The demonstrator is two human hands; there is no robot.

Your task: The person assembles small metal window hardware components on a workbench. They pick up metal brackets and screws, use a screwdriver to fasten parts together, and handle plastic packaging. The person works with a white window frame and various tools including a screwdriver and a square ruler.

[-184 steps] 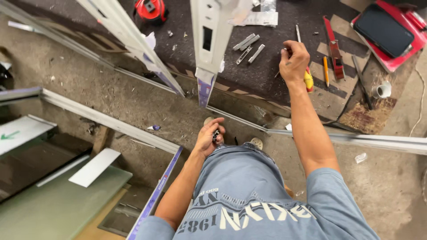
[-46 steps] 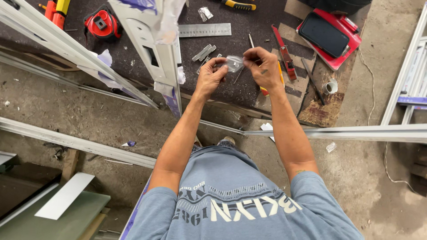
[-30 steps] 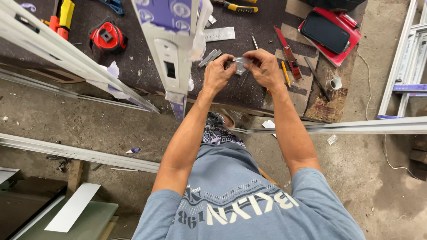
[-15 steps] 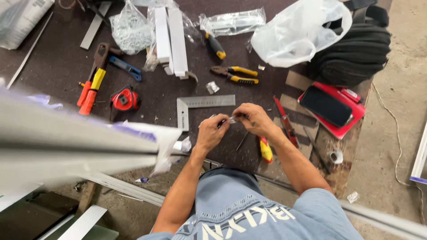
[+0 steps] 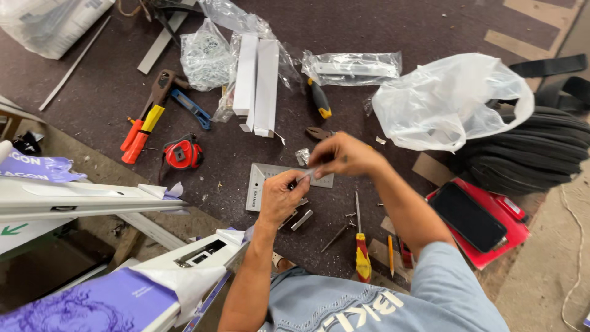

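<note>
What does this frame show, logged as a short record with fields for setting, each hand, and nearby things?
setting: dark mat on the floor, strewn with tools
left hand: pinches a small, blurred, clear item, above a metal try square
right hand: pinches the same item from the other side
near the hands: screwdriver with red and yellow handle, red tape measure, pencil
further off: two white boxes, clear plastic bag, phone on a red case

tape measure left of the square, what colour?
Red with black trim, tape measure, clear in the head view.
</note>
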